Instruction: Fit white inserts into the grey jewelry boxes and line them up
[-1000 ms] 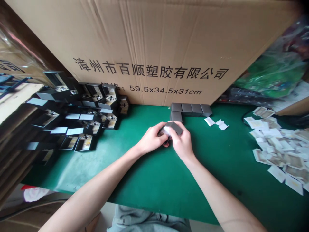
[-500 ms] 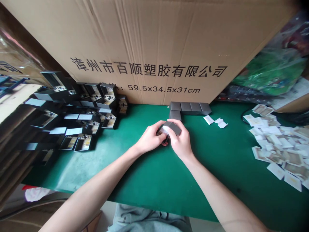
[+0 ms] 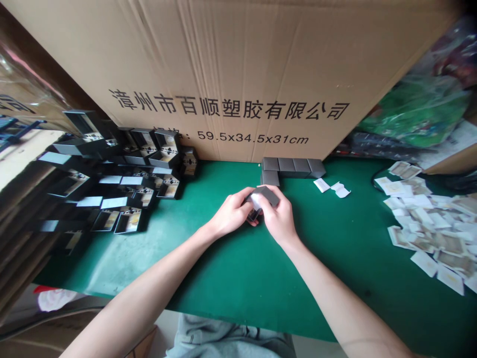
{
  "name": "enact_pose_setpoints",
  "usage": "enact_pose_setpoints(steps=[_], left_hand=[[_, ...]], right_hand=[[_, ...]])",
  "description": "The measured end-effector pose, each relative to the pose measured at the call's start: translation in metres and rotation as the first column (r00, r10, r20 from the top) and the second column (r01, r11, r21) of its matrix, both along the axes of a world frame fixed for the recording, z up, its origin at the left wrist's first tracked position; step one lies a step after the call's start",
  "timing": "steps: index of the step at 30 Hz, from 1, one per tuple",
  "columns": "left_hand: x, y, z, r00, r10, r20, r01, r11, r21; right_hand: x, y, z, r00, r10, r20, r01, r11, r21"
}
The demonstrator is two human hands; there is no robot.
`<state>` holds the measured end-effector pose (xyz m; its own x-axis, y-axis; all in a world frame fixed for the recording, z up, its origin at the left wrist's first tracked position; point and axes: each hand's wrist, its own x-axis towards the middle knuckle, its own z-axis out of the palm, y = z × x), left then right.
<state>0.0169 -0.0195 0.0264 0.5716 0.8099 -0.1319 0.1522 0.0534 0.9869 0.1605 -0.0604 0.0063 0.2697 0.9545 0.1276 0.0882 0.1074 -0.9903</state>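
Observation:
Between both hands is a small dark grey hinged box (image 3: 269, 194), its lid raised, above the green table top (image 3: 242, 278). My left hand (image 3: 233, 213) is closed around its left side. On the right side, my right hand (image 3: 278, 214) grips it, the thumb pressing on a white piece (image 3: 256, 200) at the opening. Fingers hide most of the box's inside. Just beyond the hands, several closed dark grey boxes (image 3: 294, 166) stand in an L-shaped row.
Open dark boxes (image 3: 128, 219) crowd the left side. White and beige inserts (image 3: 425, 214) lie heaped at right, with two white pieces (image 3: 322, 185) nearer the middle. A large cardboard carton (image 3: 231, 59) stands behind. Stacked cardboard (image 3: 22, 238) borders the left edge.
Both hands stay in nearly the same spot around the box. My left thumb has drawn back slightly from the opening, and more of the box's dark front shows.

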Motion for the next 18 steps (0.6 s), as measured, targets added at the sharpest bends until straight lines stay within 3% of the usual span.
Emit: enact_pose_setpoints(steps=[18], left_hand=[[-0.0009, 0.001, -0.0018, 1.0, -0.009, 0.018, 0.009, 1.0, -0.025]], right_hand=[[-0.0007, 0.0001, 0.0003, 1.0, -0.006, 0.024, 0.007, 1.0, -0.023]])
